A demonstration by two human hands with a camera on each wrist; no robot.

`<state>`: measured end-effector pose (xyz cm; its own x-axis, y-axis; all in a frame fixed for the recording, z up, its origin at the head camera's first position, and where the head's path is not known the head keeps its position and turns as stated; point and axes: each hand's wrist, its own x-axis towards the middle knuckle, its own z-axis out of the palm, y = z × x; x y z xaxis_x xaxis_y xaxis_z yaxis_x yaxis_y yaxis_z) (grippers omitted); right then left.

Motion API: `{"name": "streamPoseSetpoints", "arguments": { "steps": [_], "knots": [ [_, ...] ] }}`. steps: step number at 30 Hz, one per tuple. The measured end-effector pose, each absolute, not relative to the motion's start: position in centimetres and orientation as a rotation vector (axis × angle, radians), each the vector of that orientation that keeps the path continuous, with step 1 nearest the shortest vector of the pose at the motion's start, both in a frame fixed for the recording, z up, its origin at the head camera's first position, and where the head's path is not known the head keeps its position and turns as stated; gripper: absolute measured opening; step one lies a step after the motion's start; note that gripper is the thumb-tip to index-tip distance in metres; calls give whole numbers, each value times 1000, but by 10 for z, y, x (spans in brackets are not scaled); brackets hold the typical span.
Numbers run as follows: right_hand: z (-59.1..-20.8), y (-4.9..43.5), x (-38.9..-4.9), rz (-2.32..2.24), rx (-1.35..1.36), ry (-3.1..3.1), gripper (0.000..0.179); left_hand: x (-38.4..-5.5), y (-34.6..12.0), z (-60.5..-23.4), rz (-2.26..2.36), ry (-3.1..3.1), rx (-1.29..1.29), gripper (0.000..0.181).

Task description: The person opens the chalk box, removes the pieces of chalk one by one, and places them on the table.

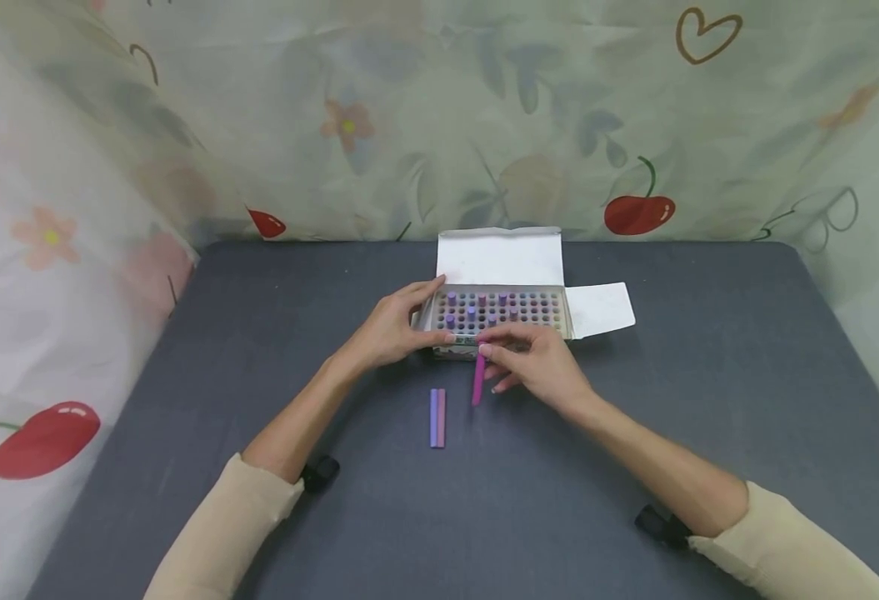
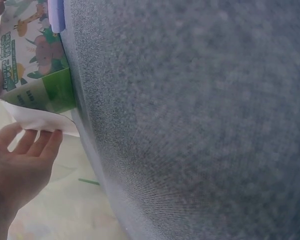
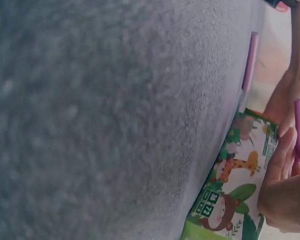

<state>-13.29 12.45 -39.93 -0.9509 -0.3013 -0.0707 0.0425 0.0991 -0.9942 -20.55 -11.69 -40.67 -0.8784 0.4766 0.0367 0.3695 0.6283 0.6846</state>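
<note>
A cardboard box (image 1: 454, 352) stands on the table, its top covered by a tray of round holes. Several purple and pink chalk sticks poke up from the holes. My left hand (image 1: 388, 327) grips the box's left end, thumb at the front and fingers reaching to the back; in the left wrist view, its fingers touch a white end flap (image 2: 37, 120). Just in front of the box, my right hand (image 1: 536, 360) pinches a magenta chalk stick (image 1: 477, 382) near its upper end, the stick slanting downward. Nearer me, a lavender chalk stick (image 1: 433, 418) and a pink one (image 1: 441, 418) lie side by side.
The white lid (image 1: 499, 258) stands raised behind the box, and another white flap (image 1: 600, 308) sticks out right. Cartoon animals decorate the box front (image 3: 235, 170). A patterned curtain (image 1: 439, 125) hangs behind the dark grey table (image 1: 709, 375).
</note>
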Motion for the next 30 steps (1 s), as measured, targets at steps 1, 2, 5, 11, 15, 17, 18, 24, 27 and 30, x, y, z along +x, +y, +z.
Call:
{"name": "streamPoseSetpoints", "arguments": {
  "steps": [1, 2, 5, 11, 15, 17, 18, 24, 27, 30],
  "knots": [
    [-399, 123, -132, -1936, -257, 2119, 32, -205, -117, -407, 1084, 2700, 704, 90],
    [-400, 122, -132, -1942, -258, 2113, 32, -205, -117, -407, 1084, 2700, 702, 90],
    [-401, 119, -130, -1950, -251, 2089, 32, -205, -118, -407, 1078, 2708, 698, 90],
    [-410, 115, -129, -1933, -206, 2030, 34, -205, -118, -406, 1083, 2702, 683, 90],
    [-417, 113, -127, -1910, -151, 1980, 33, -205, -117, -405, 1073, 2704, 670, 90],
    [-420, 111, -127, -1902, -130, 1956, 32, -205, -117, -405, 1062, 2708, 667, 90],
    [-421, 111, -127, -1898, -123, 1946, 32, -205, -117, -405, 1060, 2709, 668, 90],
    [-427, 111, -129, -1859, -71, 1925, 29, -205, -115, -405, 1070, 2703, 679, 90],
    [-430, 110, -129, -1837, -61, 1919, 28, -205, -114, -405, 1075, 2701, 679, 90],
    [-432, 109, -130, -1820, -53, 1908, 28, -205, -113, -405, 1076, 2698, 678, 90]
  ]
}}
